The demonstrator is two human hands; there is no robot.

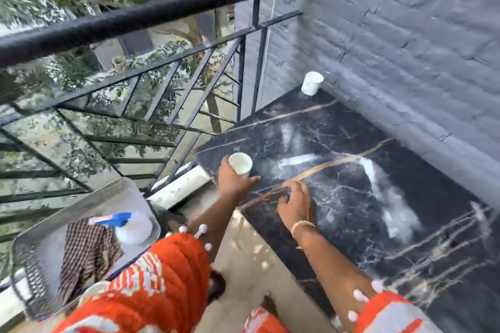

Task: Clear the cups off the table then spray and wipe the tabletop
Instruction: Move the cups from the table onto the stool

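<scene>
Your left hand [234, 180] grips one white cup [240, 163] at the table's [351, 197] near corner, likely for carrying off. Your right hand [295, 201] rests on the tabletop, fingers bent, holding nothing, probably bracing. Two cups counted; the second cup [312, 83] stands by the wall [405, 35]. One tray [81, 205] holds one spray bottle [130, 226] and one cloth [86, 249].

Orange-and-white patterned sleeves [162, 273] with white pom-pom trim — pale bangle [302, 225] on right wrist

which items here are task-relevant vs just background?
Task-relevant:
near cup, held by left hand
far cup by the wall
marble tabletop, right hand resting on it
spray bottle and checked cloth in metal tray

Background:
railing
brick wall
</scene>
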